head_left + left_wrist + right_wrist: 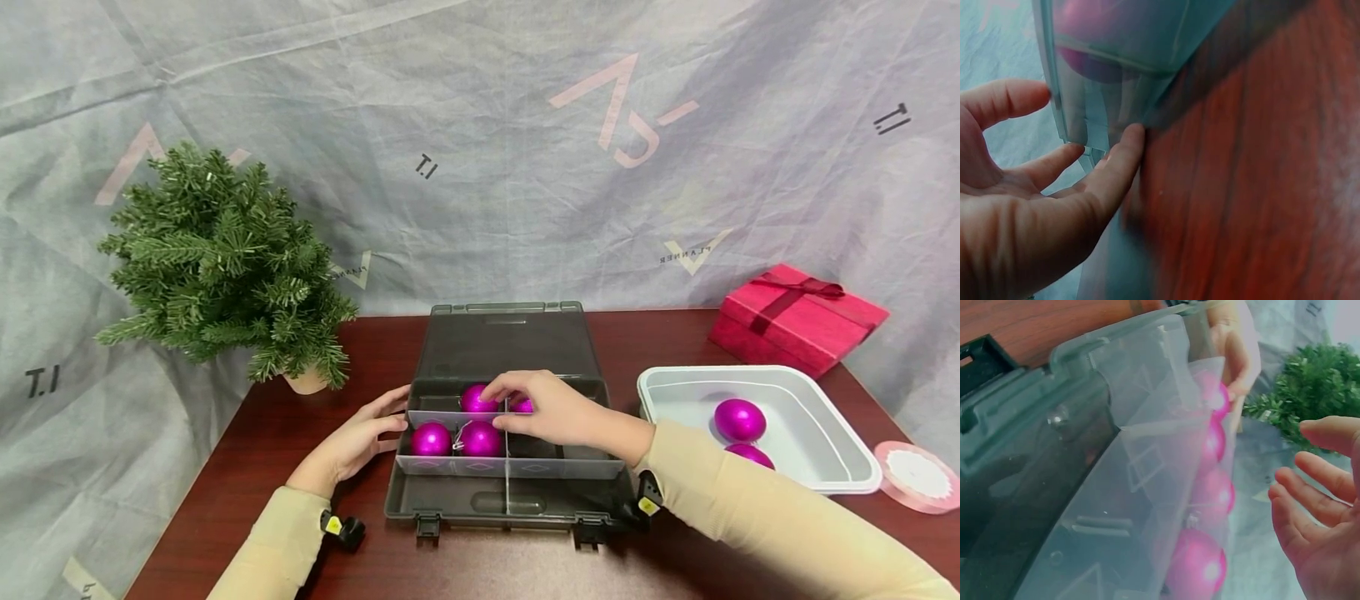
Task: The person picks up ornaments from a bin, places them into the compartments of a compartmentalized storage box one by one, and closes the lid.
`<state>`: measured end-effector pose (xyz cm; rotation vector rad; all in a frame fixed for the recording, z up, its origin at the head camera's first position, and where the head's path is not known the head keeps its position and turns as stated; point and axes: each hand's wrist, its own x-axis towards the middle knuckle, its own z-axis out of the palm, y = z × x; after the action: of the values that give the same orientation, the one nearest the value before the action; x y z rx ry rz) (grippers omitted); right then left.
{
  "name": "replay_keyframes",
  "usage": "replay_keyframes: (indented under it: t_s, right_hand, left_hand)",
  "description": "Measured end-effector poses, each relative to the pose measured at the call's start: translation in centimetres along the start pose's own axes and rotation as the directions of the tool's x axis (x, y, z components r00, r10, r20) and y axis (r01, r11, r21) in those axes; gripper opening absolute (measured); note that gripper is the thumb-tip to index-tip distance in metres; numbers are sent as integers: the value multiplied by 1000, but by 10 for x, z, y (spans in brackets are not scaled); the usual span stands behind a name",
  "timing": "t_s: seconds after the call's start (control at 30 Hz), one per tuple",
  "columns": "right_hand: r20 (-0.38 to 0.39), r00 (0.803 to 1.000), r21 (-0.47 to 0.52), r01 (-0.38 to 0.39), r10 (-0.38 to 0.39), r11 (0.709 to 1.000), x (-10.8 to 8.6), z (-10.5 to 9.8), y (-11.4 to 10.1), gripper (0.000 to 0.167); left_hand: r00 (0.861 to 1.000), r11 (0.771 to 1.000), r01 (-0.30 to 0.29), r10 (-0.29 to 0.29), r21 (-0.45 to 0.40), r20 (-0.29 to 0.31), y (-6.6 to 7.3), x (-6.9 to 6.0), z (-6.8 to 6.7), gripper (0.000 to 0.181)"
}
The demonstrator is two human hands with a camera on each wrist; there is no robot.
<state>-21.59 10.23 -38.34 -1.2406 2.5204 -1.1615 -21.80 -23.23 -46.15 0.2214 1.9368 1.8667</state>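
A dark see-through divided box [450, 497] stands with its lid [510, 346] tipped back. Several shiny magenta ball ornaments [431, 439] sit in its compartments. My left hand [356, 442] rests its fingertips on the box's left side; the left wrist view shows them against the clear wall [1085, 119]. Over the middle of the box is my right hand [555, 408], close to the back ornaments, one of them [521, 405] partly covered by it. In the right wrist view the fingers [1325, 475] of that hand are loosely bent, apart from the ornaments [1200, 562], with nothing held.
To the right, a white tray [847, 450] holds two more magenta ornaments [740, 420], the nearer partly behind my right sleeve. A red gift box [795, 317] stands behind it, a pink ribbon roll [915, 477] beside it. A small artificial fir tree [225, 258] stands back left.
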Motion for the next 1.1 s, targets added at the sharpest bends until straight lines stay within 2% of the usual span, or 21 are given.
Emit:
replay_keyframes:
  t_s: [0.1,0.27,0.6,0.9,1.1]
  right_hand:
    - [-27,1000,63,-8,9,998,-4,-8,-4,27]
    - [-76,997,112,-9,18,994,-14,-23,-10,25]
    - [-189,982,57,-3,13,998,-49,-56,-9,28]
    - [-291,952,55,-83,95,995,-91,-83,-4,33]
    - [-360,924,59,-117,131,991,-115,-97,-1,36]
  left_hand:
    - [1000,1000,4,-4,1,0,0,-1,0,70]
    - [1000,1000,7,-7,5,4,0,-1,-1,70]
    - [1000,1000,11,-11,13,2,2,-2,-1,70]
    - [1000,1000,15,-15,13,3,2,-1,0,69]
    - [1000,1000,14,-14,13,4,3,-2,0,70]
